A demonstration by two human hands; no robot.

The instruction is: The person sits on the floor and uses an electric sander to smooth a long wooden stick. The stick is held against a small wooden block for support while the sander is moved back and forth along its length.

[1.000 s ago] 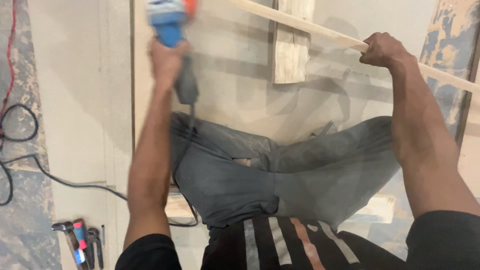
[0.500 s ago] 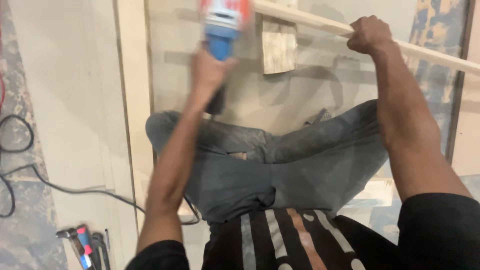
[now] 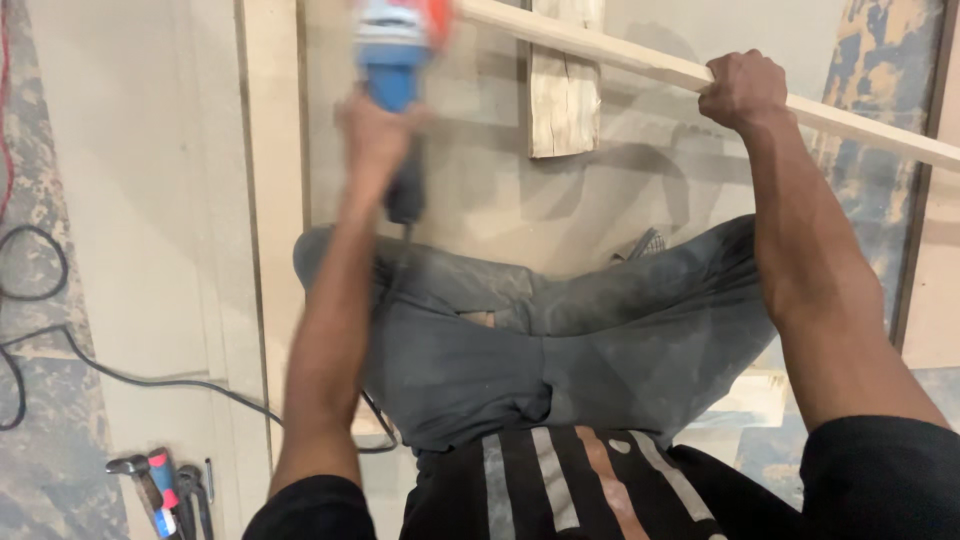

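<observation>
A person sat cross-legged on pale floor boards (image 3: 170,200), right hand (image 3: 742,90) clenched around a long wooden strip (image 3: 600,52) to steady it, left hand (image 3: 375,135) gripping a blue power tool (image 3: 392,45) at its far-left end.

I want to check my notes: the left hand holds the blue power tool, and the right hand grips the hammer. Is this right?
Not quite. The head view shows the right hand gripping the wooden strip, not the hammer, which lies on the floor. The left hand does hold the blue power tool.
</observation>
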